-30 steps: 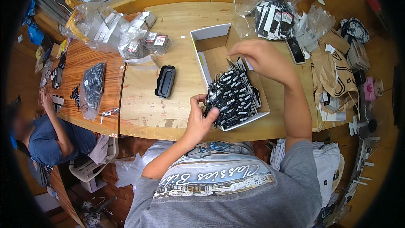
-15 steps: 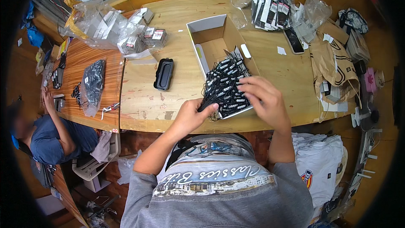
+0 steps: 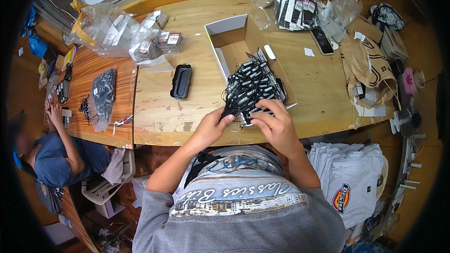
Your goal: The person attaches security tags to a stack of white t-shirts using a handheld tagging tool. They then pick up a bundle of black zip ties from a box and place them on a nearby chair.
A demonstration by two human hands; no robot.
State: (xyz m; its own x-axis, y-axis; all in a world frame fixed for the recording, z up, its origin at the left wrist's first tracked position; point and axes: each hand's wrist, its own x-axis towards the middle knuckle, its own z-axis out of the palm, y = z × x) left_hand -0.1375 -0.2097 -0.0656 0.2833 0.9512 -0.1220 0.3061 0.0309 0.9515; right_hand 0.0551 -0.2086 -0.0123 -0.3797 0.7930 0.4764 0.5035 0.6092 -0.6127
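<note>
A heap of black hang-tag strings point(image 3: 251, 82) with small black-and-white plastic tabs fills the near end of an open cardboard box point(image 3: 228, 26). It is white outside and brown inside. My left hand point(image 3: 212, 125) is closed on the loose cord ends of a bunch, at the box's near left corner. At the near edge of the heap, my right hand point(image 3: 279, 125) has its fingers bent and pinched together among the strings. Whatever lies between those fingertips is too small to make out. My right palm is near the box's near right corner.
Left of the box lies a black plastic tray point(image 3: 182, 82). Bagged cards point(image 3: 168, 41) sit at the back left; black tags point(image 3: 296, 11), a phone point(image 3: 322, 40) and a paper bag point(image 3: 364, 61) are on the right. A co-worker point(image 3: 65, 154) sits at left, and folded white shirts point(image 3: 349, 173) are stacked at right.
My right hand has come down and left from above the heap to its near edge, its fingers closing. My left hand stays on the cords, and more strings are gathered toward it.
</note>
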